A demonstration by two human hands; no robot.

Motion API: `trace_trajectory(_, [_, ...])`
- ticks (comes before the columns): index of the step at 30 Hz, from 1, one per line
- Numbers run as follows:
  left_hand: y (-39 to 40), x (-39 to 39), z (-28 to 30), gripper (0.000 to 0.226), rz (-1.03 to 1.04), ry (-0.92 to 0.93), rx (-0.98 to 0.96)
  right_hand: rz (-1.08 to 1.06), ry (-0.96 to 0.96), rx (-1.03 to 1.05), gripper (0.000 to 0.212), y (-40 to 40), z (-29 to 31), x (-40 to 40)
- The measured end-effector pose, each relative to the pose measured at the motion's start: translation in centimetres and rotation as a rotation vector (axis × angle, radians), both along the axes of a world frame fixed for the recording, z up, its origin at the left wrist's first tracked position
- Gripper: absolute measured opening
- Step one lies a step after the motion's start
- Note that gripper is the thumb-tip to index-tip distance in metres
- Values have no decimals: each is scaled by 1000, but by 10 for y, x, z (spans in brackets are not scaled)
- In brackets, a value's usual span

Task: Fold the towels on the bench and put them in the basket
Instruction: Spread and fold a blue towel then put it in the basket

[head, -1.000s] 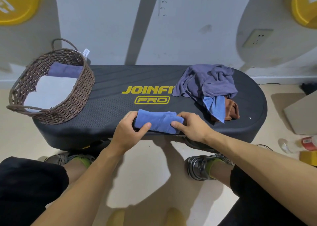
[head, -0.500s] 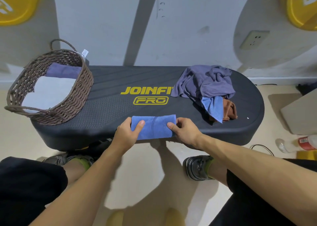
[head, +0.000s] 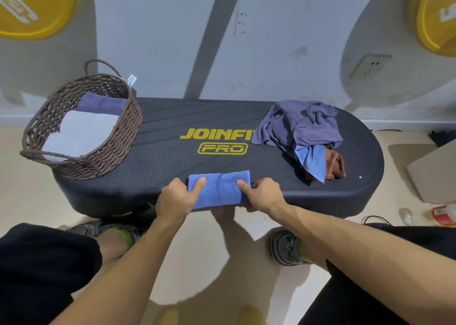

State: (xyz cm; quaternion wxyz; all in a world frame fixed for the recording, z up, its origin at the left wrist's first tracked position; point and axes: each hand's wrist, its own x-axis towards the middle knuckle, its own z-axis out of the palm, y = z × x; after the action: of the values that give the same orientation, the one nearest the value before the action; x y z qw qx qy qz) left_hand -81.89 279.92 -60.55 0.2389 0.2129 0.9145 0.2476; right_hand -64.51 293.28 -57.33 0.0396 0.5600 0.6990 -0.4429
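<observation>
Judging by the basket (head: 103, 161) at nine o'clock, I have two folded towels stowed already, a white one (head: 81, 132) and a purple one (head: 101, 103) behind it. At three o'clock a crumpled pile (head: 303, 127) of purple, blue and brown cloth waits unfolded on the bench (head: 167, 166). At six o'clock the blue towel (head: 218, 188) lies folded on the near edge; my left hand (head: 176, 200) and right hand (head: 262, 196) each pinch an end, thumbs on top.
</observation>
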Motion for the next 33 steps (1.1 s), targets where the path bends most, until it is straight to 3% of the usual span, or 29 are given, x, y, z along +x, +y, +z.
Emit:
trace_trajectory(3, [0,-2,5,72,59,-224,-39,-93,27,-90,52,7,0,-1])
trace_trajectory(7, [5,1,9,51,372,-693,261,-186,81,-194,57,11,1,1])
trace_trajectory(9, [7,7,12,43,461,-784,322,-220,119,-244,58,11,1,2])
trace_trajectory(13, [16,6,29,34,387,-974,327,-235,150,-372,51,18,5,4])
trace_trajectory(15, [19,-1,39,36,259,-899,323,-235,163,-409,47,23,7,7])
trace_trajectory(18, [22,-9,56,55,20,-640,370,-209,200,-434,39,33,19,6])
trace_trajectory(19, [23,-12,64,51,-71,-552,369,-145,196,-388,43,37,24,4])
trace_trajectory(21, [30,-20,81,31,-248,-359,351,78,210,-201,76,44,42,0])
trace_trajectory(23, [40,-26,102,37,-471,-212,343,334,316,-43,108,47,66,-6])
trace_trajectory(25, [50,-29,128,44,-709,-162,354,511,389,24,117,43,89,-14])
trace_trajectory(28, [55,-29,165,33,-920,-242,379,633,401,49,104,35,114,-26])
trace_trajectory(33, [41,-55,199,19,-944,-429,401,748,327,-72,46,28,131,-39])
